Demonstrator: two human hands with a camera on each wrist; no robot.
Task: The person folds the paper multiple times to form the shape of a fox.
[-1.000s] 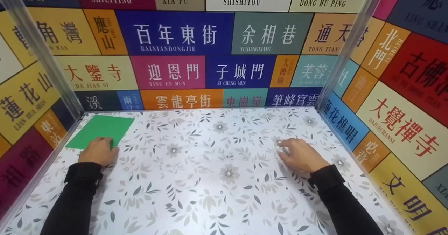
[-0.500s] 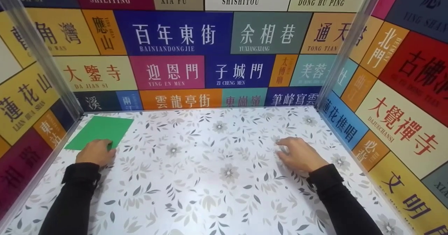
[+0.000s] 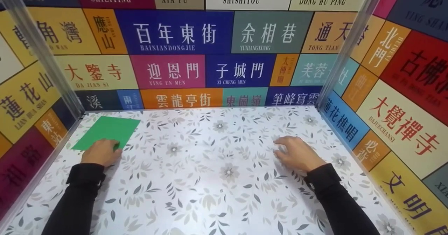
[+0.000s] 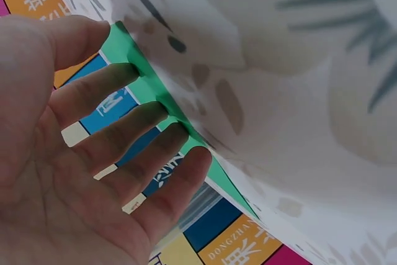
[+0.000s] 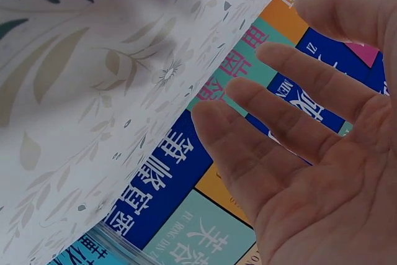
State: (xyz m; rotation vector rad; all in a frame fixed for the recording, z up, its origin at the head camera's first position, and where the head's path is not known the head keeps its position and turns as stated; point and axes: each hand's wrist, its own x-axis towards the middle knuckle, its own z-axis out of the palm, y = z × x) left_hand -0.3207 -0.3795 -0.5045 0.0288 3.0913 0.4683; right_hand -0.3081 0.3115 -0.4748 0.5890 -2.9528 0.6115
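A flat green sheet of paper (image 3: 108, 130) lies at the far left of the table. My left hand (image 3: 101, 152) rests palm down on its near edge. In the left wrist view, the fingertips of the left hand (image 4: 93, 153) touch the green sheet (image 4: 146, 82), with the fingers spread and only slightly bent. The thumb tip is by the sheet's corner. On the right side of the table is my right hand (image 3: 297, 153), holding nothing. Seen from its wrist, the right hand (image 5: 310, 128) has extended, slightly bent fingers just above the tabletop.
The table (image 3: 210, 200) has a white cover with grey leaves and flowers. Colourful panels with printed characters form a back wall (image 3: 180, 32) and side walls. Clear strips (image 3: 332, 70) run up the two back corners.
The green sheet has slid a little to the right under my left hand, which moved with it. My right hand has shifted slightly left.
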